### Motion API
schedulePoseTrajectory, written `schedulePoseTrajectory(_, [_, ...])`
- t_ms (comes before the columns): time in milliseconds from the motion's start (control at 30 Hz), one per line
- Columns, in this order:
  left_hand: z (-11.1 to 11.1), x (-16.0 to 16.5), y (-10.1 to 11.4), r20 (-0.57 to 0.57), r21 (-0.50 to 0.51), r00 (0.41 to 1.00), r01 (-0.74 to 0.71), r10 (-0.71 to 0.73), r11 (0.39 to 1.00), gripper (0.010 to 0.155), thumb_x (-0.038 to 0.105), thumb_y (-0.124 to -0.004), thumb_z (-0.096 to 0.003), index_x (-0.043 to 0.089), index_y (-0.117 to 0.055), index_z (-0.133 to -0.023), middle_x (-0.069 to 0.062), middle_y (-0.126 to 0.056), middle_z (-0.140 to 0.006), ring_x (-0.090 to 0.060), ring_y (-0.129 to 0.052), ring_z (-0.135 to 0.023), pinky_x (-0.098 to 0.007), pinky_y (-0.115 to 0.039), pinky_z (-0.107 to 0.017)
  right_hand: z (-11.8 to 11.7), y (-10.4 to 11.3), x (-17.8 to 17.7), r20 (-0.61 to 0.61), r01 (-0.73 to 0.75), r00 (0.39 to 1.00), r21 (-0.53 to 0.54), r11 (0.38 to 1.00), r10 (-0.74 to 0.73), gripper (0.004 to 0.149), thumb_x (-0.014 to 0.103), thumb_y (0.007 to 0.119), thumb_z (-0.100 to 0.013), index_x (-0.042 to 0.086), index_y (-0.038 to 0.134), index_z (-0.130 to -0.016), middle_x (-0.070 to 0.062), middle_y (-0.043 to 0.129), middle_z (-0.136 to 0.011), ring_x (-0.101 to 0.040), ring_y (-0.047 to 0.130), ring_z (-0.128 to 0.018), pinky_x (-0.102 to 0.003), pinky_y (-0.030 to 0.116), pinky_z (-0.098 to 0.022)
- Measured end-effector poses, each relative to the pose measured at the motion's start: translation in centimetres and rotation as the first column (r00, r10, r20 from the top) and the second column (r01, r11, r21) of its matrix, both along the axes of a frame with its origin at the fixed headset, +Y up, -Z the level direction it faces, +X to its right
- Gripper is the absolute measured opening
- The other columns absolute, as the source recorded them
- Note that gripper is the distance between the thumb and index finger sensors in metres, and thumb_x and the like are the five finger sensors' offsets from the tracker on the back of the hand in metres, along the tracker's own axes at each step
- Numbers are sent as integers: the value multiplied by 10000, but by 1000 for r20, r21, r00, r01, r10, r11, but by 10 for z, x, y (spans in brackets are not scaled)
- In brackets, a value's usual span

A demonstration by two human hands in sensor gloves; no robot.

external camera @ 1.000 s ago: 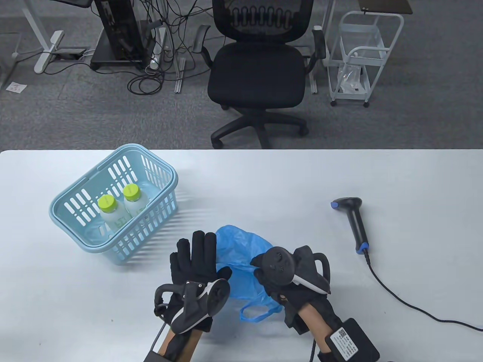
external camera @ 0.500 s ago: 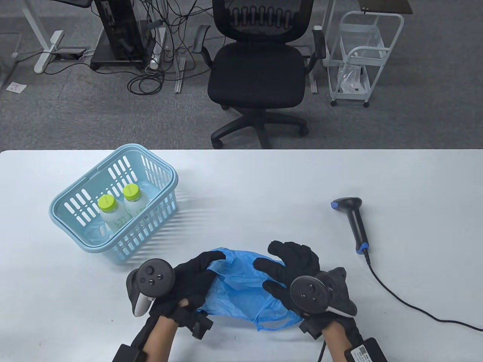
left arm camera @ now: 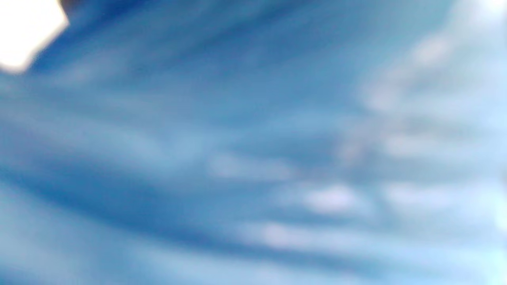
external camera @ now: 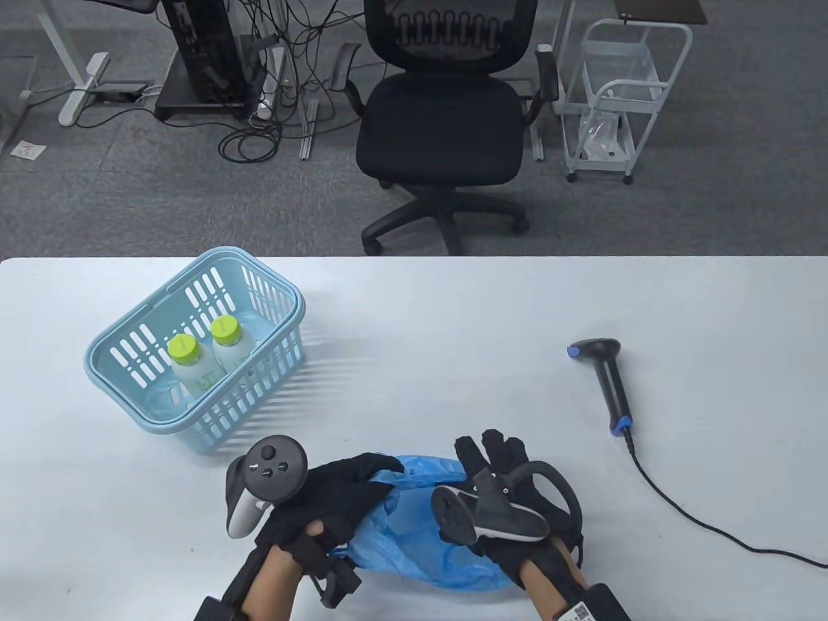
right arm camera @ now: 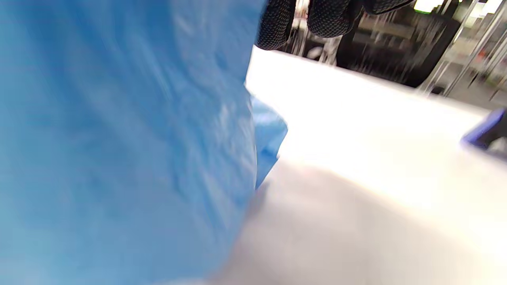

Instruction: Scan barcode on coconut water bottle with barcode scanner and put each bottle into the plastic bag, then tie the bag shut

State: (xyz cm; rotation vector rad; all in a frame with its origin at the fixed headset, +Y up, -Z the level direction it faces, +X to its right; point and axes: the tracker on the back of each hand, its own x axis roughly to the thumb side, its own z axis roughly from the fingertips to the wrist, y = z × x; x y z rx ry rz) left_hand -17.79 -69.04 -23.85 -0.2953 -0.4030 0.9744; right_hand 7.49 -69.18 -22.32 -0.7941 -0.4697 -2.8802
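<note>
both hands (external camera: pixel 336 491) on blue plastic bag (external camera: pixel 420 537), left seemingly pinching it

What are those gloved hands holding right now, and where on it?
The left hand grips the blue plastic bag at its upper left edge. The right hand is at its right side; its grip cannot be told.

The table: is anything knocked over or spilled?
No spill. The two bottles stand upright in the basket. Only the scanner lies on its side, and the bag is crumpled between the hands.
</note>
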Motion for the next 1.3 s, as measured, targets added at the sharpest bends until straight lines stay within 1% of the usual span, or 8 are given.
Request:
schedulePoseTrajectory(300, [-16,-41,-23,-9,-135,999,-45,45,990,436,373,-865,-642,131,-876,-1005,86,-1058,-614,-24,-1002,-220,-372,-939,-258,-11,2,38,-43,369,920,-240,898,-390,349,541,820,-485,369,868,-785,-29,799,-1040,-428,701,-1035,-700,501,-728])
schedulePoseTrajectory(500, [-20,-57,-37,-26,-187,992,-130,127,974,444,388,-860,-646,131,-875,-1008,89,-1056,-615,-26,-1002,-223,-373,-937,-260,-35,-15,88,230,916,274,-358,180,-934,332,467,789,-538,315,848,-827,-102,728,-1078,-516,633,-1028,-732,485,-706])
schedulePoseTrajectory(667, [-20,-42,-36,21,-211,957,-277,288,937,437,393,-831,-661,130,-878,-1006,85,-1057,-612,-25,-1001,-223,-373,-937,-259,-43,-28,116,337,979,101,-199,34,-936,349,388,759,-568,326,808,-908,-137,660,-1107,-557,594,-1020,-744,473,-692])
schedulePoseTrajectory(867, [-15,-31,-25,-41,-214,963,-269,266,939,461,420,-771,-685,100,-887,-997,74,-1058,-601,-23,-996,-212,-372,-936,-243,-16,53,136,-35,940,152,315,134,-988,407,407,731,-571,334,760,-970,-183,528,-1156,-574,494,-1016,-751,413,-683])
schedulePoseTrajectory(933, [-13,-26,-21,-83,-223,960,-281,268,933,464,420,-768,-687,92,-891,-991,75,-1060,-592,-23,-996,-205,-371,-938,-236,2,85,115,-171,943,298,203,262,-939,391,432,727,-580,338,786,-955,-173,507,-1173,-570,446,-1031,-755,377,-691])
schedulePoseTrajectory(967, [-12,-21,-20,-101,-227,954,-297,281,927,463,419,-768,-688,88,-894,-986,72,-1061,-588,-24,-996,-201,-371,-938,-232,18,101,89,-220,868,494,187,460,-841,387,453,729,-580,361,781,-952,-153,468,-1195,-562,391,-1048,-751,360,-704])
schedulePoseTrajectory(1100, [-9,-7,-19,-67,-234,964,-266,258,935,465,422,-765,-688,89,-896,-985,71,-1061,-587,-25,-997,-202,-372,-937,-233,29,91,13,-210,419,901,187,889,-380,371,500,738,-553,424,809,-909,-149,377,-1223,-571,311,-1050,-734,359,-714])
schedulePoseTrajectory(1300, [-8,0,-22,7,-255,973,-223,232,941,470,427,-770,-686,91,-894,-989,70,-1061,-589,-26,-997,-205,-374,-936,-236,2,32,-22,-51,11,999,128,992,-5,371,508,790,-512,425,829,-871,-197,315,-1207,-623,262,-1016,-742,344,-696])
